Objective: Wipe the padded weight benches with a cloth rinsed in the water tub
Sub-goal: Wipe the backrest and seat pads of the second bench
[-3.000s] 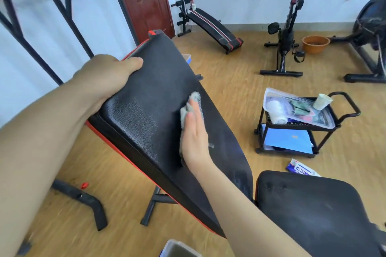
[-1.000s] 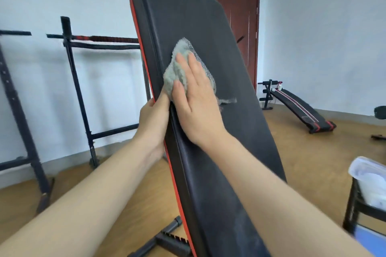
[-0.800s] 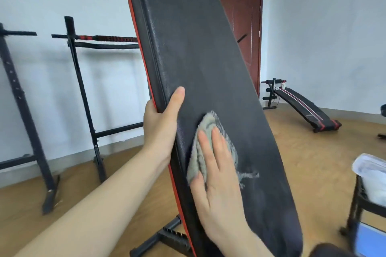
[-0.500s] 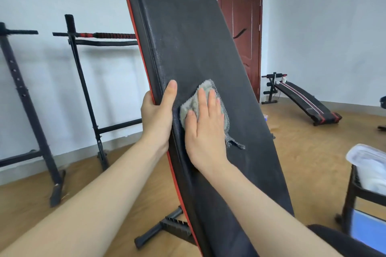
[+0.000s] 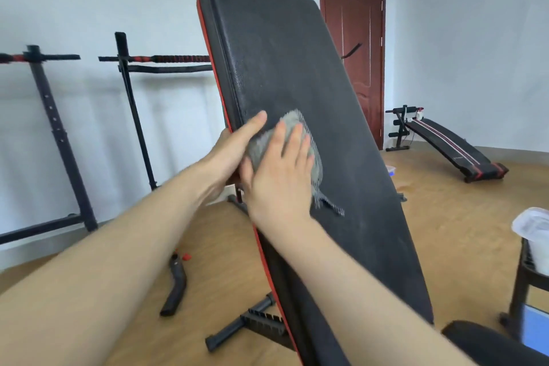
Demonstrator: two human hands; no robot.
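Observation:
The black padded backrest (image 5: 285,62) of a weight bench, edged in red, stands steeply inclined in the middle of the view. My left hand (image 5: 231,151) grips its left edge about halfway up, thumb on the padded face. My right hand (image 5: 279,172) lies flat on the pad and presses a grey mesh cloth (image 5: 300,134) against it; a frayed corner sticks out below the palm. The black seat pad (image 5: 487,345) shows at the bottom right. No water tub is in view.
A black squat rack (image 5: 130,104) stands by the left wall. A sit-up bench (image 5: 445,142) lies at the far right near a brown door (image 5: 353,38). A black cart (image 5: 525,282) with a white container stands at the right edge. A loose black bracket (image 5: 176,285) lies on the wood floor.
My right hand has rubbed the cloth up and down on the backrest, now sitting mid-pad beside my left thumb. My left hand has kept its hold on the left edge.

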